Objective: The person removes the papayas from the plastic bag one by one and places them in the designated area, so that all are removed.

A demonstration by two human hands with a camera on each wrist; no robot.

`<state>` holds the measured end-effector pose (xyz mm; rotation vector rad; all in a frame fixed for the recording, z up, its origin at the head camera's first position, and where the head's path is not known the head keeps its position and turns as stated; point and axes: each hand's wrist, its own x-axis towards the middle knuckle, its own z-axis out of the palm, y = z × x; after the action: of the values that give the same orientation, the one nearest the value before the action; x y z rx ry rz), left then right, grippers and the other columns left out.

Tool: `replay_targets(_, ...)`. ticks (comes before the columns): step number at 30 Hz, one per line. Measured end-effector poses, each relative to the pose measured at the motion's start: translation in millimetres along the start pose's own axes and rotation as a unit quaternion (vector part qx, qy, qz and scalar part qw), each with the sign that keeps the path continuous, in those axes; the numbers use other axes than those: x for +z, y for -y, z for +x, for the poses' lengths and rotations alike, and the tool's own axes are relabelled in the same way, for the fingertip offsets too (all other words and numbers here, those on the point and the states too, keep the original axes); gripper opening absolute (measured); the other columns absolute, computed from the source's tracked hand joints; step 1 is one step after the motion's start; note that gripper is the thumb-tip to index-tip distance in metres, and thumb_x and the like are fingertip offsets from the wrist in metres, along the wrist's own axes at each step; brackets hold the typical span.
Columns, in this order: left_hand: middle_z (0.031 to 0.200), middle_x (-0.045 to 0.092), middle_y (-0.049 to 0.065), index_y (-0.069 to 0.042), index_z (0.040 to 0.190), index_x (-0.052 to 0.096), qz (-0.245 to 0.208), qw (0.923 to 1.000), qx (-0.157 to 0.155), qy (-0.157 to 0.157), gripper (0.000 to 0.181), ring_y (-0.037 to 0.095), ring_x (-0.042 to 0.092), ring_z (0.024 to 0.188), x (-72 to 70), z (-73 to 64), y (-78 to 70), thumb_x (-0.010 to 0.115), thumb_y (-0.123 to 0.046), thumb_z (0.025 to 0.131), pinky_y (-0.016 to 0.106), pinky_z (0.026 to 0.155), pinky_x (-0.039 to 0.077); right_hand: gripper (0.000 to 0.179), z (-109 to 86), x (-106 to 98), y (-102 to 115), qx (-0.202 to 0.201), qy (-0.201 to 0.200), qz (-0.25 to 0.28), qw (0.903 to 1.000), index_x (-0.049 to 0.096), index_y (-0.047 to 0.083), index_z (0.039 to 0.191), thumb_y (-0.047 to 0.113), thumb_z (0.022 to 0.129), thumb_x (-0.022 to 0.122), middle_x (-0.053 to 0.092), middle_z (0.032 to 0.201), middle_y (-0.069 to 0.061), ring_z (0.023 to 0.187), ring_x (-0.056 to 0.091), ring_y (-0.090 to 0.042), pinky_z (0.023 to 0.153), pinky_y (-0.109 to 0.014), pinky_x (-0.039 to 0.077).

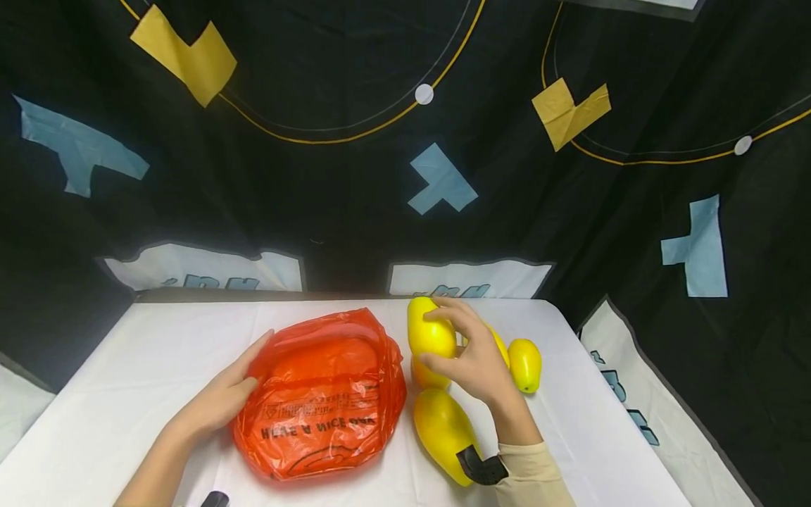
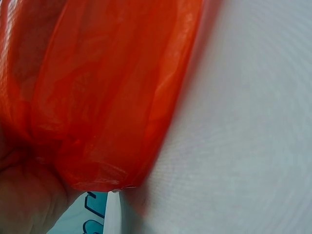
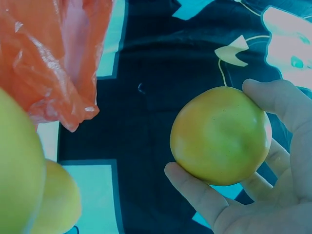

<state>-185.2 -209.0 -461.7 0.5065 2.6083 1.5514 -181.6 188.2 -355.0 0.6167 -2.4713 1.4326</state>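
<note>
A red plastic bag (image 1: 319,401), printed with dark lettering, lies bulging on the white table. My left hand (image 1: 222,398) grips its left edge; in the left wrist view the film bunches beside the thumb base (image 2: 29,200), and the fingertips are hidden. Right of the bag, my right hand (image 1: 475,352) holds a yellow mango (image 1: 429,329) between thumb and fingers. The right wrist view shows the rounded end of this mango (image 3: 219,139), with greenish and orange tints. Below it in the head view are an orange-yellow mango (image 1: 429,374) and a larger yellow-green one (image 1: 443,429).
Another mango (image 1: 525,365) lies to the right of my right hand, and one more (image 1: 500,345) is partly hidden behind that hand. A black curtain (image 1: 355,211) with taped paper shapes hangs behind the table's far edge (image 1: 342,299).
</note>
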Motion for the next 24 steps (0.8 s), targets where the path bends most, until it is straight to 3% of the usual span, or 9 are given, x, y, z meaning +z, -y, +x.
replay_targets(10, 0.162, 0.011, 0.014, -0.025, 0.158, 0.009, -0.004, 0.9998, -0.021, 0.001, 0.077, 0.044, 0.008, 0.145, 2.7, 0.4, 1.0, 0.038, 0.004, 0.094, 0.072, 0.108, 0.011, 0.048, -10.8, -9.2, -19.0, -0.011, -0.008, -0.016, 0.9998, 0.066, 0.029, 0.114, 0.013, 0.072, 0.082, 0.047, 0.142, 0.009, 0.125, 0.047, -0.018, 0.091, -0.044, 0.053)
replay_targets(24, 0.162, 0.011, 0.016, -0.022, 0.158, 0.01, -0.01, 0.9999, -0.014, -0.002, 0.076, 0.046, 0.008, 0.144, -0.3, -0.6, -1.1, 0.041, 0.005, 0.094, 0.072, 0.108, 0.011, 0.049, -28.9, -20.2, -39.7, 0.011, -0.005, -0.007, 0.9999, 0.066, 0.025, 0.114, 0.006, 0.071, 0.082, 0.047, 0.142, 0.004, 0.124, 0.047, -0.022, 0.091, -0.047, 0.052)
